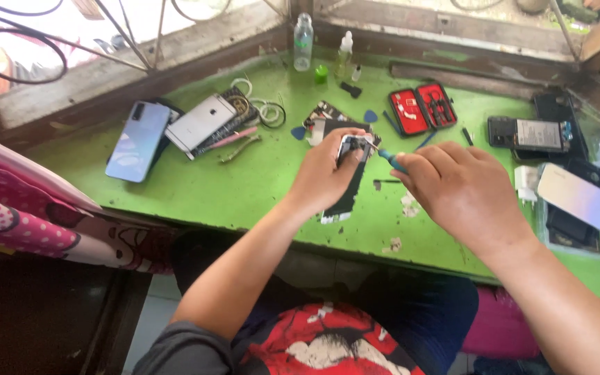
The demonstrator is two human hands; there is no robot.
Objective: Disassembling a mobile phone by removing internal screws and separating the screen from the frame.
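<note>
Green table (244, 187) under a window: left hand (324, 177) pinches the opened phone (347, 182), long axis toward the person; right hand (460, 191) holds a screwdriver (387, 159) just right of its top.

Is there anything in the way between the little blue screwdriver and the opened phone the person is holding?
Nothing visible. The right hand points the slim blue-handled screwdriver at the top of the opened dark phone, which the left hand steadies on the green wooden table.

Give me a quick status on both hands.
Left hand grips opened black phone. Right hand holds blue-handled screwdriver, tip at phone's top. Nothing between them.
</note>
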